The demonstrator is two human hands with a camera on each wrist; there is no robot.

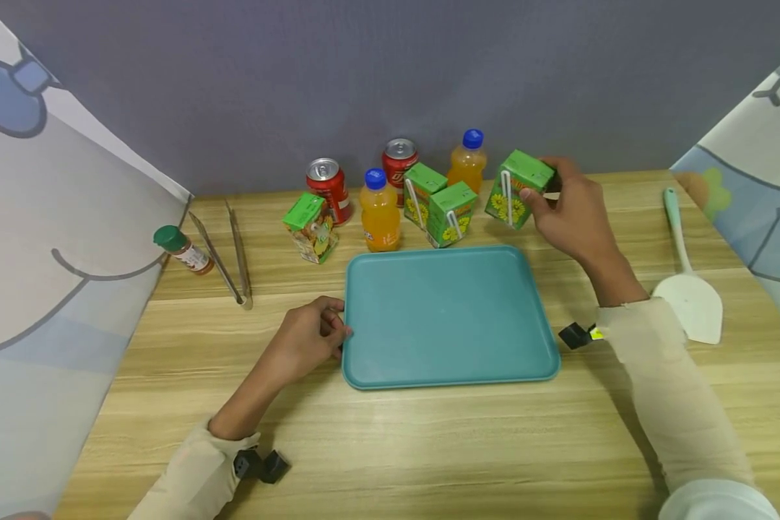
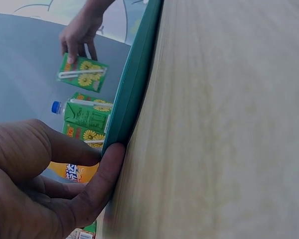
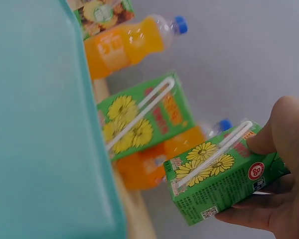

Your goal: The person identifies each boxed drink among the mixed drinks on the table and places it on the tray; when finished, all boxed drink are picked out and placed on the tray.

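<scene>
By the back edge of the counter (image 1: pixel 442 448), pinched in right hand (image 1: pixel 575 209): one green carton (image 1: pixel 522 186), yellow flowers (image 3: pixel 202 151), white straw (image 3: pixel 213 154). Left hand (image 1: pixel 304 337): pinching teal tray (image 1: pixel 448 318) at its left edge.

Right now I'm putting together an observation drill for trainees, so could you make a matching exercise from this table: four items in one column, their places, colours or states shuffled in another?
Column one
1. Tray
2. Tongs
3. Spatula
4. Right hand

Column two
A. White blade, pale green handle
B. Holding a juice box
C. Beside the green-capped jar
D. Held at one edge by the left hand

Pairs: 1-D, 2-C, 3-A, 4-B
</scene>
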